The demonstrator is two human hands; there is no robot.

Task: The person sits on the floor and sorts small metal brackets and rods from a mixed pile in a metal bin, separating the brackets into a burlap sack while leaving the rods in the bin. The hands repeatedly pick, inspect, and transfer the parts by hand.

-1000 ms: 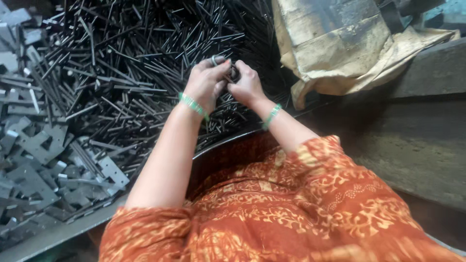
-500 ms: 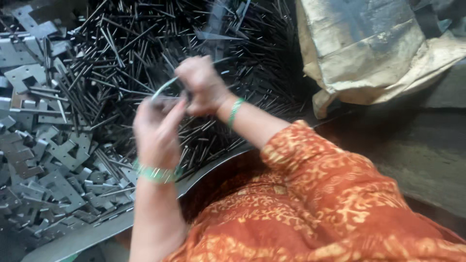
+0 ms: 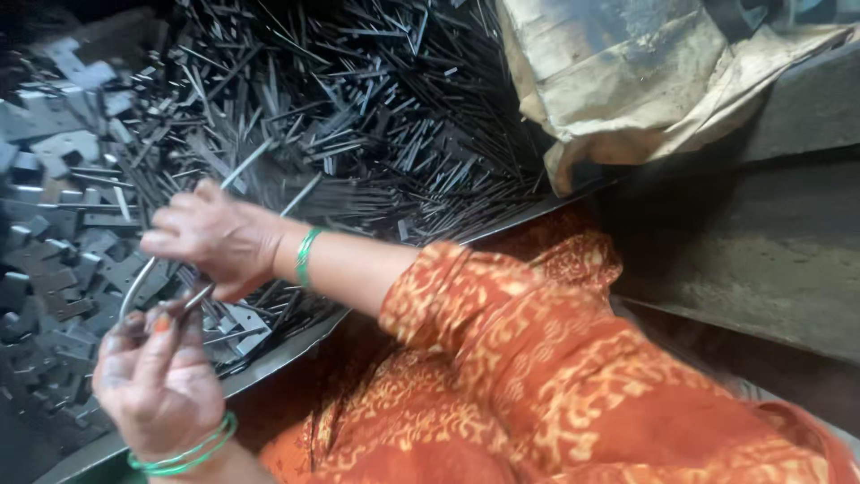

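My left hand point(image 3: 159, 376) is at the lower left, its fingers pinched on the near ends of two thin metal rods point(image 3: 179, 255). My right hand point(image 3: 219, 237) reaches across from the right and closes around the same rods higher up. The rods run up and to the right past my right hand, their far tips near a big heap of dark metal strips point(image 3: 358, 116). Both wrists wear green bangles. My orange patterned sleeve point(image 3: 502, 323) fills the lower middle.
Flat grey stamped metal plates point(image 3: 54, 233) lie piled on the left. A curved metal tray rim point(image 3: 287, 350) runs under my hands. A worn beige sack point(image 3: 627, 81) sits at the upper right, beside a grey ledge point(image 3: 761, 242).
Both hands have moved left and down from the strip heap toward the plates. My left hand dropped lowest, and the two rods are now drawn out between the hands.
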